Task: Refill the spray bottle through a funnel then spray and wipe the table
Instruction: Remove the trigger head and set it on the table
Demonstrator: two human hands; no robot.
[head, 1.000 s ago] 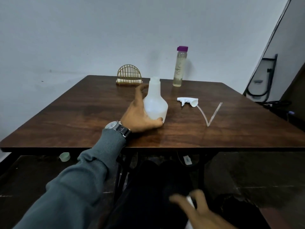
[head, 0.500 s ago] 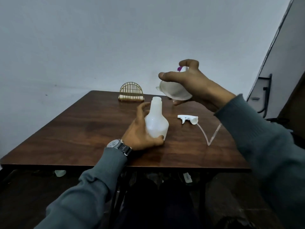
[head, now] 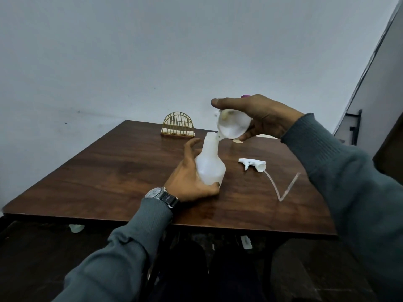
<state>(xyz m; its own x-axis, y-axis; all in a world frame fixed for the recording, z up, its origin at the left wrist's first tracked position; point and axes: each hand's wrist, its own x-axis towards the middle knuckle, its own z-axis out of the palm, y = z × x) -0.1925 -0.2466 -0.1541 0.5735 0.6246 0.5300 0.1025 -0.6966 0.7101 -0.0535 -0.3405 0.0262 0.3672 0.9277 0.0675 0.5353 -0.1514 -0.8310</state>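
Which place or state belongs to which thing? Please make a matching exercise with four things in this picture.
Things:
1. funnel
2. spray bottle
3. trigger head
4. gold wire rack

Places or states:
a. lies loose on the table
b. tilted, held in the right hand
c. stands at the table's far edge
d. upright, gripped by the left hand

Pairs: 1-b, 2-d, 3-a, 4-c

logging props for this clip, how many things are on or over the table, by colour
white: 3 (spray bottle, funnel, trigger sprayer)
gold: 1 (wire holder)
purple: 1 (purple-capped bottle, mostly hidden)
total: 5
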